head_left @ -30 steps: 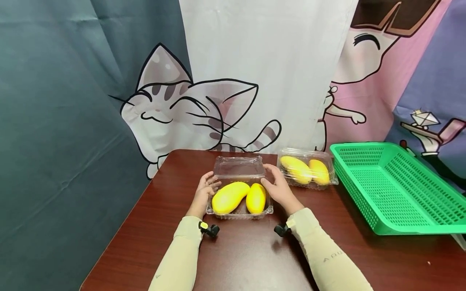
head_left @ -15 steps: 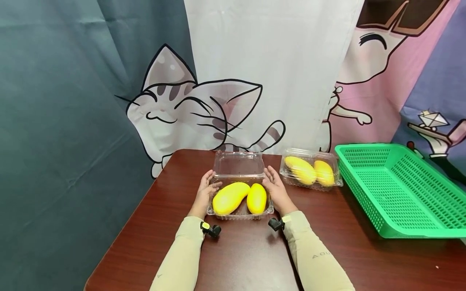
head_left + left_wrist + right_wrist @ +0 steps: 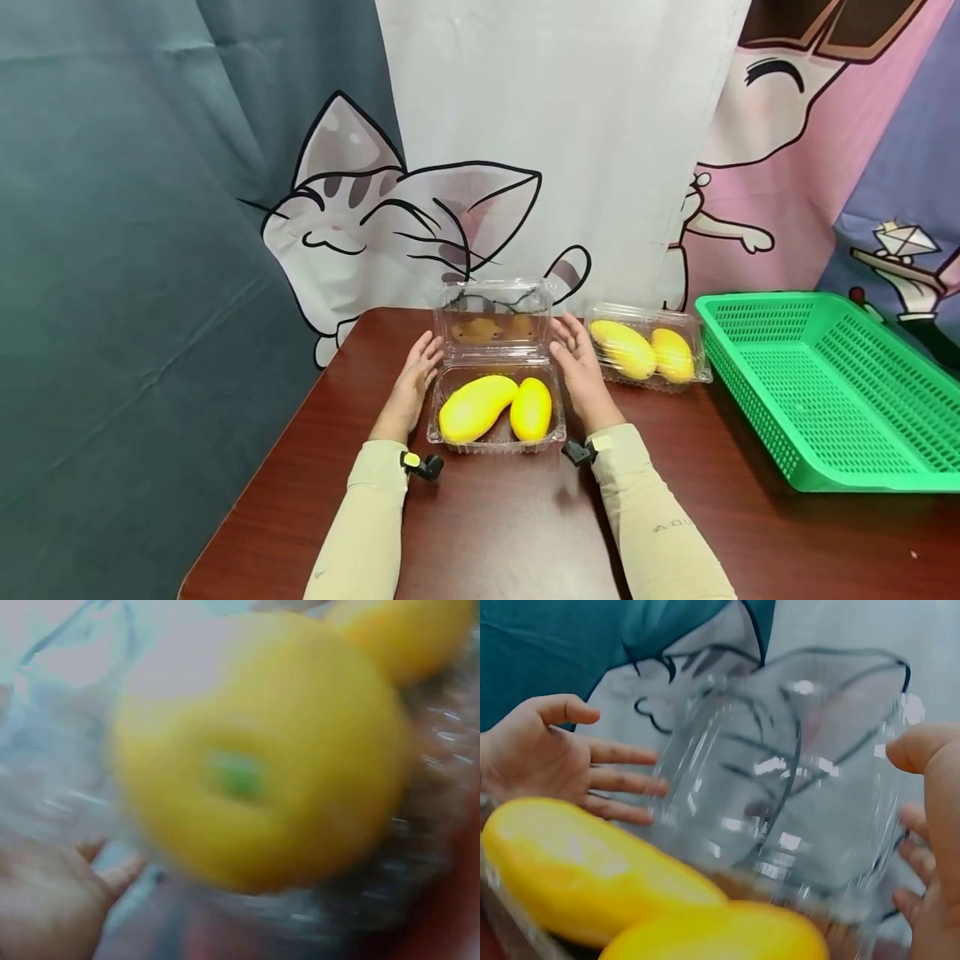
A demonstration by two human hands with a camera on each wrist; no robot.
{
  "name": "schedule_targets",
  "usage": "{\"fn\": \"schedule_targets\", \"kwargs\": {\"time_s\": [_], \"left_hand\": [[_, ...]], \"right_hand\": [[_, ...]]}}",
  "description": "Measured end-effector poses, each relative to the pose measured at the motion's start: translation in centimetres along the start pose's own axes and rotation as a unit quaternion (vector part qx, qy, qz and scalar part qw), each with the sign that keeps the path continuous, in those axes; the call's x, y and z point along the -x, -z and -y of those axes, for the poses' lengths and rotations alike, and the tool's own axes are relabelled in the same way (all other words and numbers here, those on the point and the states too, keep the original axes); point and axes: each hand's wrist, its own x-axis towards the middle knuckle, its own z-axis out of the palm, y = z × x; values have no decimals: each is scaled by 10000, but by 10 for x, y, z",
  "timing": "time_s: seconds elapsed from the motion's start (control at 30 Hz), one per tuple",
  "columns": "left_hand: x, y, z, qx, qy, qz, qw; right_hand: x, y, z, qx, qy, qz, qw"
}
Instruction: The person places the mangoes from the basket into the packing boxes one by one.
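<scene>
A clear plastic clamshell box (image 3: 497, 447) stands on the table with its hinged lid (image 3: 495, 302) raised upright at the back. Two yellow mangoes lie in its base, a long mango (image 3: 477, 408) on the left and a shorter mango (image 3: 531, 410) on the right. My left hand (image 3: 411, 385) is beside the lid's left edge, its fingers straight and spread in the right wrist view, fingertips right at the plastic. Opposite it, my right hand (image 3: 585, 375) is at the lid's right edge, with fingers extended and thumb apart. The left wrist view is blurred.
Another clamshell box (image 3: 651, 346), closed over two mangoes, stands at the back right. Beside it is a green plastic basket (image 3: 795, 467). A printed cloth (image 3: 570, 125) hangs behind the brown table (image 3: 495, 533).
The lid has swung up from leaning low at the back to nearly upright. Both hands have moved forward and slightly apart along its sides, while the mangoes stay in the base.
</scene>
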Motion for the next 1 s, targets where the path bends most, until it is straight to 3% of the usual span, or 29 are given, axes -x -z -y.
{"fn": "schedule_targets", "kwargs": {"time_s": [0.13,0.27,0.4,0.5,0.57,0.63,0.7,0.77,0.87,1.0], "left_hand": [[4,7,-32,-507,466,572,9960],[15,7,-67,-1251,1141,908,9814],[25,4,-93,-2004,1725,961,9596],[28,0,-104,-2342,1935,1008,9474],[28,-3,-106,-2451,2040,993,9426],[28,-5,-105,-2486,2121,964,9402],[27,-6,-99,-2449,2150,870,9414],[23,-6,-91,-2312,2107,763,9467],[15,-5,-70,-1979,1958,566,9588],[5,-4,-36,-1352,1770,332,9743]], "right_hand": [[-1,-1,30,879,-249,-215,9956],[5,-1,61,1910,-742,-220,9785],[15,-1,87,3194,-1071,36,9415],[19,0,99,4018,-1116,241,9086],[20,0,103,4310,-1113,364,8947],[20,0,102,4405,-1137,433,8895],[19,0,95,4343,-1123,435,8927],[16,1,84,4099,-1059,358,9052],[12,1,60,3518,-996,153,9306],[9,1,24,2270,-1106,-61,9676]]}}
